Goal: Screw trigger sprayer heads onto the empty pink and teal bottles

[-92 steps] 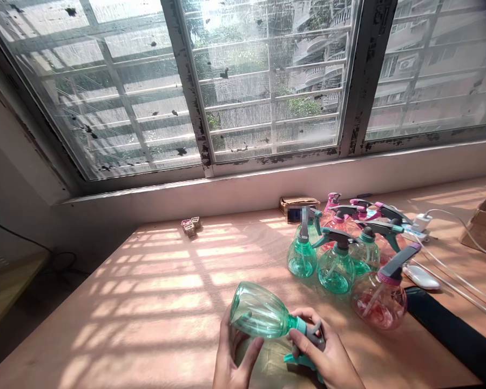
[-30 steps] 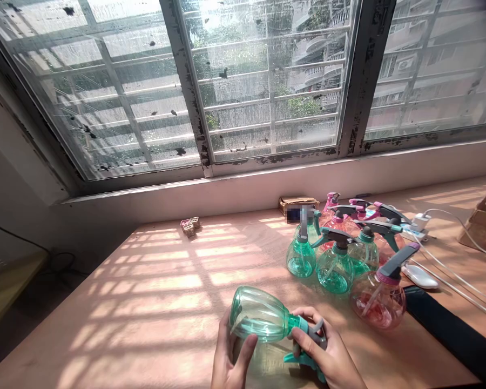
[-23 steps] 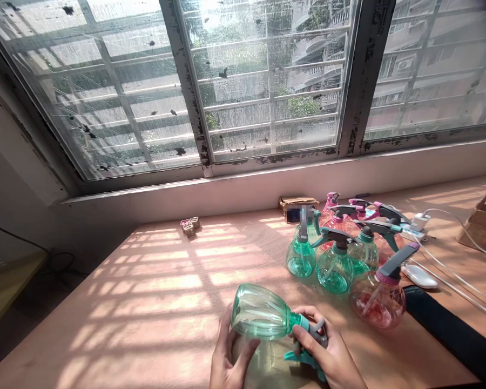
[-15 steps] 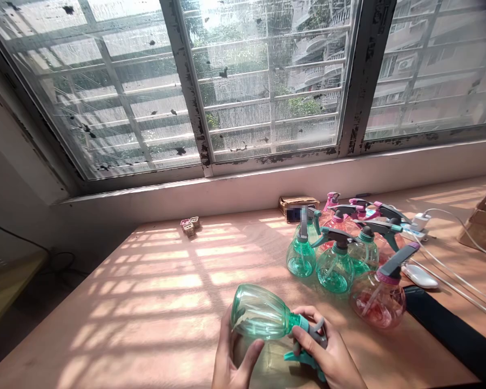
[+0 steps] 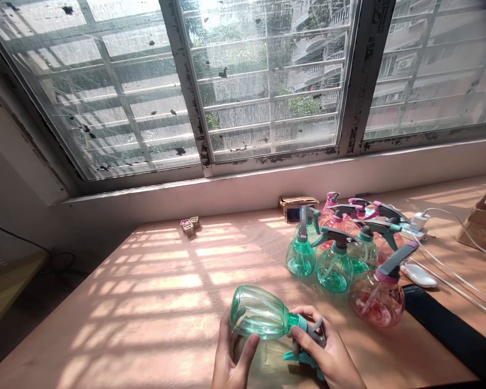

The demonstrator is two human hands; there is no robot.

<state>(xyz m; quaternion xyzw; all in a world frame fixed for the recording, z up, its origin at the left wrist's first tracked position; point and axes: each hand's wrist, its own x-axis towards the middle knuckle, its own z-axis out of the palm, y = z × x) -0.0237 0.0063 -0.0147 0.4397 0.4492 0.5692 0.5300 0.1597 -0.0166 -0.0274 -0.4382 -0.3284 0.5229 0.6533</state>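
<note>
A clear green spray bottle (image 5: 259, 313) lies on its side in the air over the front of the table, its base to the left and its trigger head to the right. Around the base end curls my left hand (image 5: 235, 351), the thumb along the lower side. My right hand (image 5: 322, 346) grips the grey and teal trigger head (image 5: 308, 340) and the collar at the neck, with the teal trigger hanging below. Beyond my hands stand several other spray bottles, among them a green one (image 5: 335, 273) and a pink one (image 5: 378, 300), each with some liquid showing at the bottom.
On the wooden table (image 5: 146, 313) there are small boxes (image 5: 189, 225) at the back left and a small carton (image 5: 297, 208) near the wall. To the right are a white mouse (image 5: 421, 275), a black pad (image 5: 449, 329), white cables and a cardboard box (image 5: 481, 224).
My left thumb has shifted slightly left and up against the bottle. The bottle and my right hand stay almost in place.
</note>
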